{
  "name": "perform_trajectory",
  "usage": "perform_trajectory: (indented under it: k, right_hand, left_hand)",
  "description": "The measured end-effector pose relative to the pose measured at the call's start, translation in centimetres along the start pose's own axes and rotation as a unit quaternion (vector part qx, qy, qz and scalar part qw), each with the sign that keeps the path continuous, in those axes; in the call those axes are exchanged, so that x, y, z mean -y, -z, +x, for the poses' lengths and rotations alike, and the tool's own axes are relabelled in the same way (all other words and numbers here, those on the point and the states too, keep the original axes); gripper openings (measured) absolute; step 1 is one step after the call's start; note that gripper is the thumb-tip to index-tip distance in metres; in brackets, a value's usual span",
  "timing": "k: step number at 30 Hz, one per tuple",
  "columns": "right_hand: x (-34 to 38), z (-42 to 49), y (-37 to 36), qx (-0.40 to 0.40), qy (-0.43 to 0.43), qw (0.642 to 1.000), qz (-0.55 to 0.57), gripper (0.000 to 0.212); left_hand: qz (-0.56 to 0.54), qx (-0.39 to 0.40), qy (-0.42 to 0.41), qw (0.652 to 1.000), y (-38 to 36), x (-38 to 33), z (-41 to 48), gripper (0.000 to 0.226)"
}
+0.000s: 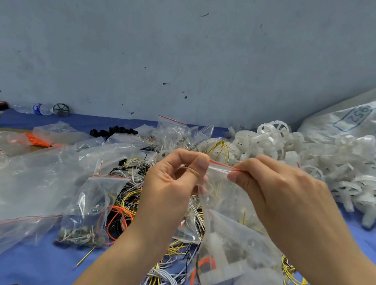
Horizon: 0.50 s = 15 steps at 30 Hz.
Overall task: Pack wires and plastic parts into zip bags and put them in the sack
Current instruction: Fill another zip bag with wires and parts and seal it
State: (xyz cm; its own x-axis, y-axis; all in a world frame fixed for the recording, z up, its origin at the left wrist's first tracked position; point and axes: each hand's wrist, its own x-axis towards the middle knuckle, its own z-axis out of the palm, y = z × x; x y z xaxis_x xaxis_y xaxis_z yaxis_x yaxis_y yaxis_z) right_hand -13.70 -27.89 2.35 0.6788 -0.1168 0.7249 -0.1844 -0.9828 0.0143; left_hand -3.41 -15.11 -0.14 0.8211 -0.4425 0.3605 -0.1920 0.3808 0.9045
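Both hands, left hand (pixel 173 178) and right hand (pixel 271 188), pinch the filled zip bag (pixel 234 254) at its red strip (pixel 223 165), likely sealing it

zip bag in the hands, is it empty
No, white plastic parts and an orange wire show through the zip bag.

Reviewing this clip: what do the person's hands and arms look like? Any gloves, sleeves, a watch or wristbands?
The left hand and the right hand are both bare, with no gloves. The left forearm and right forearm are uncovered as far as the frame reaches, and no sleeve edge shows. No watch or wristband shows at either wrist. The nails on the fingers look short and unpainted.
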Motion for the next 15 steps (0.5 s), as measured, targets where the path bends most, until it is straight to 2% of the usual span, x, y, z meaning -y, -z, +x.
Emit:
perform_trajectory:
  k: [3, 9, 13, 15]
  right_hand:
    - [-0.8, -0.1, -0.1, 0.013, 0.0, 1.0, 0.02, 0.033]
    - [-2.1, 0.0, 0.1, 0.107, -0.01, 0.992, 0.07, 0.045]
    - [-4.1, -0.3, -0.3, 0.091, -0.029, 0.989, 0.115, 0.049]
    - [-5.9, -0.4, -0.9, 0.079, -0.063, 0.978, 0.183, 0.049]
  left_hand:
    - [-0.011, -0.008, 0.001, 1.0, 0.4, 0.2, 0.4, 0.012]
    - [-0.02, -0.02, 0.009, 1.0, 1.0, 0.5, 0.8, 0.009]
    - [-0.022, 0.001, 0.016, 1.0, 1.4, 0.6, 1.0, 0.013]
    - [-0.031, 0.004, 0.021, 0.999, 1.6, 0.6, 1.1, 0.014]
